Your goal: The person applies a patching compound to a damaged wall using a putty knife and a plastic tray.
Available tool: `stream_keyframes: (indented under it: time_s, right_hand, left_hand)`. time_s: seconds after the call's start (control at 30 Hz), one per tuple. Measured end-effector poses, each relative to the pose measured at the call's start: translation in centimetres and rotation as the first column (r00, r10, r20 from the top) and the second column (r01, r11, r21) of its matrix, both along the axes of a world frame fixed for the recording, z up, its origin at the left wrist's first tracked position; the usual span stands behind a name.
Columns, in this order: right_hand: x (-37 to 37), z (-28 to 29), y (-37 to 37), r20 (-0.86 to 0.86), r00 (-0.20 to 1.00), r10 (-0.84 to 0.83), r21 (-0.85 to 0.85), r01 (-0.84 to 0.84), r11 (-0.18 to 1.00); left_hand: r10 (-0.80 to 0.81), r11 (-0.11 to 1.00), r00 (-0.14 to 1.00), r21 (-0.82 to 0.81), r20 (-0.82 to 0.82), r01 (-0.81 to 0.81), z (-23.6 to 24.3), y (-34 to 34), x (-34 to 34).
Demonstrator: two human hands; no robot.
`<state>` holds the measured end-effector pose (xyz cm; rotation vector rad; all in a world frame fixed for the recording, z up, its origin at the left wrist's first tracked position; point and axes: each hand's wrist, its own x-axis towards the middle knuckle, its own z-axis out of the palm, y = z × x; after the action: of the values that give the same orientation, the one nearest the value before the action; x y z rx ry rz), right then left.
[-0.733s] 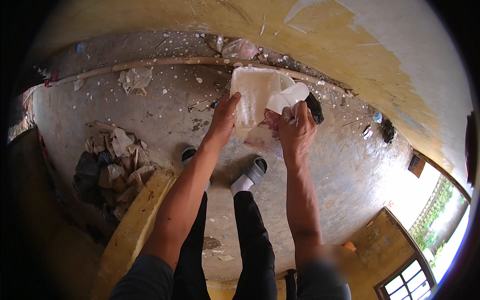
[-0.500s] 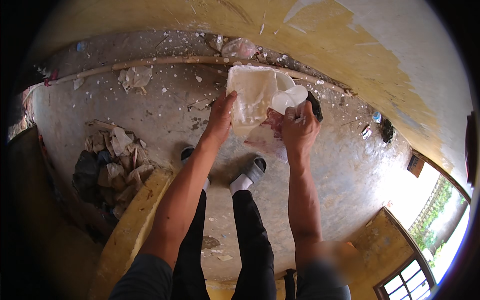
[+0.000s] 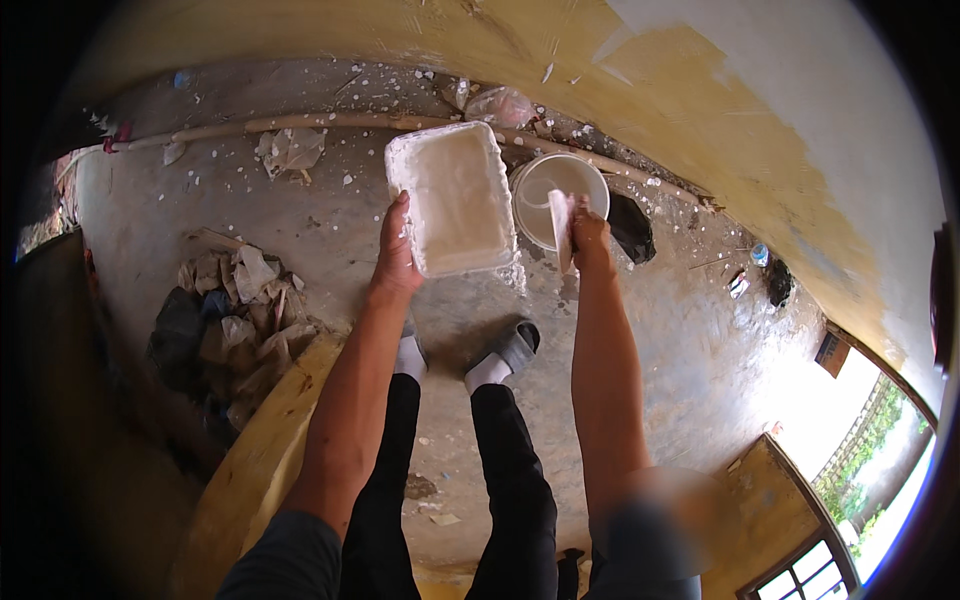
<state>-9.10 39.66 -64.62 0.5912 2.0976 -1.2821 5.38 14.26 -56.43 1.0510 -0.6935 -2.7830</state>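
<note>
My left hand grips a rectangular white plastic tub by its left edge, thumb on the rim. Pale paste coats the tub's rim, and a whitish film covers its inside. My right hand is closed on a flat, pale scraper-like plate, seen nearly edge-on. It is held over the near right rim of a round white bucket on the floor. Inside the bucket a pale round shape shows, too unclear to name.
A long pole lies along the foot of the yellow wall. Crumpled paper and a pink plastic bag lie near it. A dark object sits beside the bucket. Crumpled bags are heaped at left by a low yellow ledge.
The tub has moved left, uncovering the bucket. My right hand no longer holds the translucent cup. The flat plate has turned from its broad stained face to nearly edge-on.
</note>
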Motion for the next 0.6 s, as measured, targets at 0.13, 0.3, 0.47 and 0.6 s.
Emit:
stream_keyframes:
  time_s: [0.13, 0.3, 0.47, 0.6]
  right_hand:
    - [1.6, 8.4, -0.9, 0.251, 0.931, -0.267, -0.398, 0.35, 0.848]
    - [4.3, 29.0, -5.9, -0.21, 0.977, 0.025, -0.363, -0.102, 0.926]
    - [6.5, 41.9, -10.0, -0.525, 0.5, 0.689, 0.517, -0.456, 0.725]
    - [7.4, 48.0, -10.5, -0.484, 0.422, 0.767, 0.638, -0.43, 0.639]
  left_hand:
    - [0.088, 0.979, 0.996, -0.185, -0.002, -0.087, 2.2, -0.1, 0.0]
    - [0.089, 0.971, 0.994, -0.229, 0.061, -0.073, 10.7, 2.1, 2.7]
    - [0.144, 0.982, 0.986, -0.137, 0.083, -0.132, 22.0, 5.7, 2.7]
    - [0.209, 0.971, 0.978, -0.121, 0.025, -0.205, 30.1, 7.2, 1.9]
